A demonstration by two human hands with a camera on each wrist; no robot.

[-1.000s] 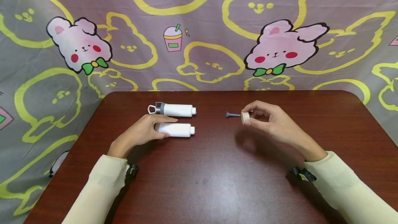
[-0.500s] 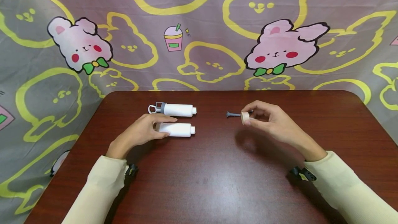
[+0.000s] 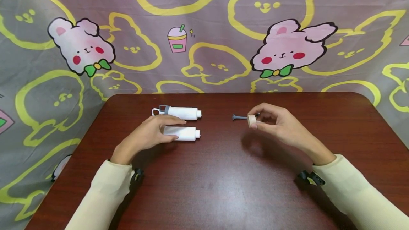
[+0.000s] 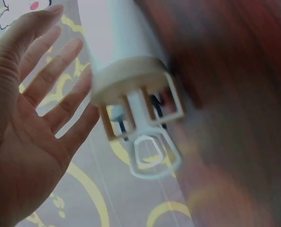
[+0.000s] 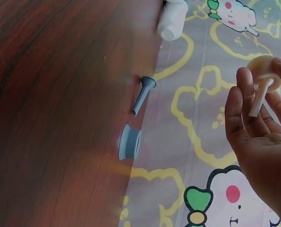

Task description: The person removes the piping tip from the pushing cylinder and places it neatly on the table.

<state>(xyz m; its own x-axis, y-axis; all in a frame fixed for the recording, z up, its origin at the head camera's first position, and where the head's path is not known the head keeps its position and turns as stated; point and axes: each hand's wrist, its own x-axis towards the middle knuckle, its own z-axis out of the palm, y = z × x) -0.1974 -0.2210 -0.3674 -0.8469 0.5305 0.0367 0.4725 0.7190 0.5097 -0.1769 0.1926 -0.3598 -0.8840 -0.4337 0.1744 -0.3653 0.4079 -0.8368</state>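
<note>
My left hand [image 3: 143, 136] lies around the rear end of the nearer white cylinder [image 3: 185, 133], thumb on the near side, fingers over the far side. In the left wrist view its fingers are extended beside the cylinder's beige slotted collar [image 4: 131, 78] and white loop handle [image 4: 154, 161]. My right hand [image 3: 278, 121], raised over the table, pinches a round beige cap [image 3: 251, 121] between thumb and fingertips. From that cap a thin pale tube [image 5: 259, 100] points toward the palm in the right wrist view.
Beyond the nearer cylinder lies a second white cylinder [image 3: 183, 113] with a grey collar and loop handle. A blue-grey flared stem [image 3: 239, 117] and a blue-grey flanged ring [image 5: 131, 143] lie on the brown table [image 3: 204, 187]. A patterned cloth [image 3: 211, 27] hangs behind.
My left hand has shifted slightly right along the nearer cylinder, its thumb and fingertips reaching a little farther. The cylinder, the right hand and its cap look unmoved.
</note>
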